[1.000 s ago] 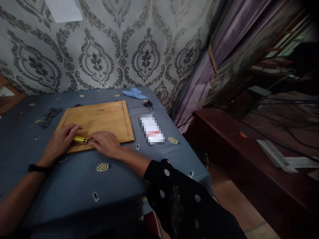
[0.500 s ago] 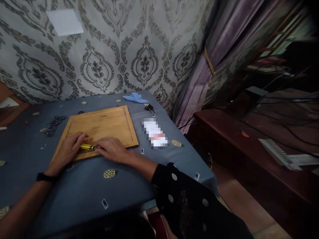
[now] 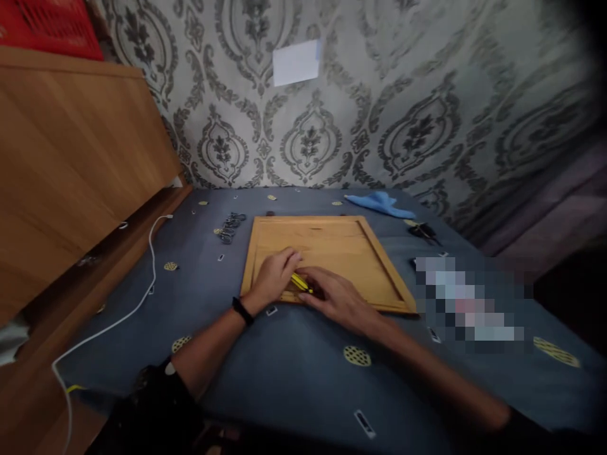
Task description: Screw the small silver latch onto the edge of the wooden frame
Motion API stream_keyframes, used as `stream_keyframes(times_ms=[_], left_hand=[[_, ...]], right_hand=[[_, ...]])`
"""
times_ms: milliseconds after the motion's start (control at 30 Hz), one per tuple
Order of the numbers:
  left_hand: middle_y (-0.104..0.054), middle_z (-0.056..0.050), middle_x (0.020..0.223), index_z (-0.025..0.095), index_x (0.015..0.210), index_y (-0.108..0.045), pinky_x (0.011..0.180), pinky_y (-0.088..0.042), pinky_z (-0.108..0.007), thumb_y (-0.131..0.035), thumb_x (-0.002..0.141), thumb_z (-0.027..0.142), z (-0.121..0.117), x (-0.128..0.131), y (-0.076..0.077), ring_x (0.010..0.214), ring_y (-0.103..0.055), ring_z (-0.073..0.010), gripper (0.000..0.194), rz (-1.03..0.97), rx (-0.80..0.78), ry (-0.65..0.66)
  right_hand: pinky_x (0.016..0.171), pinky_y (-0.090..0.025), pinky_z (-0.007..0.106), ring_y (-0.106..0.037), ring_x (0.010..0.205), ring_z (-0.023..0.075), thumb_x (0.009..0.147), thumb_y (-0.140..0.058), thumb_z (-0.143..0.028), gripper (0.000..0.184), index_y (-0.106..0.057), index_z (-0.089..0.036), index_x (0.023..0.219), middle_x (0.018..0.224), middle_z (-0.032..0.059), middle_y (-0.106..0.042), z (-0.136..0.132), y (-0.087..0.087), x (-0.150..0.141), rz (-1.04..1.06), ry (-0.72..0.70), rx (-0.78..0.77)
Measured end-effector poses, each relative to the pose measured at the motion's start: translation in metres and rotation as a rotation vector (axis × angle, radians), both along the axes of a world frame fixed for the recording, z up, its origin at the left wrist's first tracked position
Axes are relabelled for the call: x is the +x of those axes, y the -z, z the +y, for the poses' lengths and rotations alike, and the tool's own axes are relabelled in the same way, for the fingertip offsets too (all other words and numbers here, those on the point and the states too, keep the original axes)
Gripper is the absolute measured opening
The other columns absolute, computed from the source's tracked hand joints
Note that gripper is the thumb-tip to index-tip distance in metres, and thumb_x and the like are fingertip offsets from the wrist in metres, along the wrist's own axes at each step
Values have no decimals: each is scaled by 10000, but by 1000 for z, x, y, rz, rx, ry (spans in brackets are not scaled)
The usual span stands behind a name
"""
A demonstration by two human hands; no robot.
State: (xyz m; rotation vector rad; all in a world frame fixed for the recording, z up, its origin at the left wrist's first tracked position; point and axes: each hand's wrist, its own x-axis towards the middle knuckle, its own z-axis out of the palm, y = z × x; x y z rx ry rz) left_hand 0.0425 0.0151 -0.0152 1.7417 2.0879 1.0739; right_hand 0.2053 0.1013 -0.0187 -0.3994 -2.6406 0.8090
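Observation:
A wooden panel with a raised frame (image 3: 327, 243) lies flat on the cloth-covered table. Over its front edge, a yellow-and-black screwdriver (image 3: 300, 282) sits between my two hands. My left hand (image 3: 275, 273), with a black band at the wrist, is closed around the handle end. Curled at the other end is my right hand (image 3: 337, 296), its fingertips closed by the tip; whether they pinch the tip or something small there is hidden. Both hands rest low over the panel's front rail.
Dark metal pieces (image 3: 230, 227) lie left of the panel. A blue cloth (image 3: 382, 203) and a small black object (image 3: 424, 232) are at the back right, with a blurred-out item (image 3: 467, 303) nearer. A white cable (image 3: 154, 272) runs along the left beside a wooden cabinet (image 3: 80, 170).
The camera view has swung left, so the panel and hands appear farther right and the cabinet shows. Both hands remain at the panel's front edge with the screwdriver, which now slants more.

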Motion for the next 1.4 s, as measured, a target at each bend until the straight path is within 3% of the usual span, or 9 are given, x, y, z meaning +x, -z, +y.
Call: stream_keyframes(times_ms=[167, 267, 333, 400, 533, 767, 1133, 1400], left_hand=[[-654, -82, 1110, 171, 1129, -633, 833, -585, -330, -472, 1024, 365, -12, -27, -2, 936, -652, -152, 273, -8, 91, -40], [-647, -89, 1142, 171, 1156, -625, 880, -577, -363, -472, 1023, 361, -24, -78, -7, 983, -648, -166, 278, 37, 174, -167], [-632, -96, 1187, 151, 1187, -607, 920, -566, -425, -590, 967, 369, -32, -119, -8, 1049, -637, -210, 309, 74, 238, -309], [-618, -103, 1223, 160, 1201, -602, 951, -552, -443, -585, 969, 372, -38, -158, -5, 1086, -623, -220, 315, 105, 282, -439], [-622, -101, 1213, 151, 1195, -604, 950, -551, -447, -593, 964, 370, -45, -198, 11, 1083, -626, -222, 318, 157, 266, -490], [-638, -94, 1172, 146, 1178, -609, 906, -571, -418, -595, 965, 367, -44, -202, 32, 1029, -643, -205, 307, 214, 144, -416], [-642, -90, 1155, 147, 1160, -616, 893, -574, -406, -594, 966, 363, -45, -206, 33, 1010, -645, -198, 291, 292, 20, -359], [-647, -88, 1144, 145, 1146, -622, 899, -572, -410, -594, 966, 365, -55, -204, 25, 1012, -645, -198, 286, 256, 0, -293]], right_hand=[[854, -522, 385, -679, 960, 253, 956, -464, -396, 349, -638, -175, 1163, 1077, 129, -725, -12, 9, -15, 15, 112, -5], [773, -544, 356, -700, 900, 249, 954, -466, -456, 356, -653, -188, 1095, 1017, 109, -738, -11, 9, -10, 28, 164, -22], [732, -554, 346, -707, 867, 245, 950, -471, -483, 353, -656, -204, 1063, 979, 94, -742, -10, 7, -6, 41, 188, -42], [715, -562, 354, -710, 854, 251, 943, -480, -506, 359, -659, -216, 1058, 966, 91, -744, -10, 6, -4, 55, 214, -66], [684, -573, 370, -720, 859, 272, 923, -507, -531, 364, -667, -234, 1061, 996, 108, -751, -9, 7, -6, 63, 259, -98], [729, -594, 367, -733, 883, 274, 922, -521, -519, 357, -677, -230, 1061, 1019, 105, -756, -8, 10, -7, 61, 259, -76], [725, -612, 352, -737, 910, 278, 917, -516, -541, 411, -703, -194, 1031, 1041, 99, -764, -7, 9, -6, 34, 267, -93], [664, -598, 336, -738, 784, 252, 887, -541, -541, 424, -698, -176, 1035, 935, 88, -771, -5, 8, -1, 35, 281, -115]])
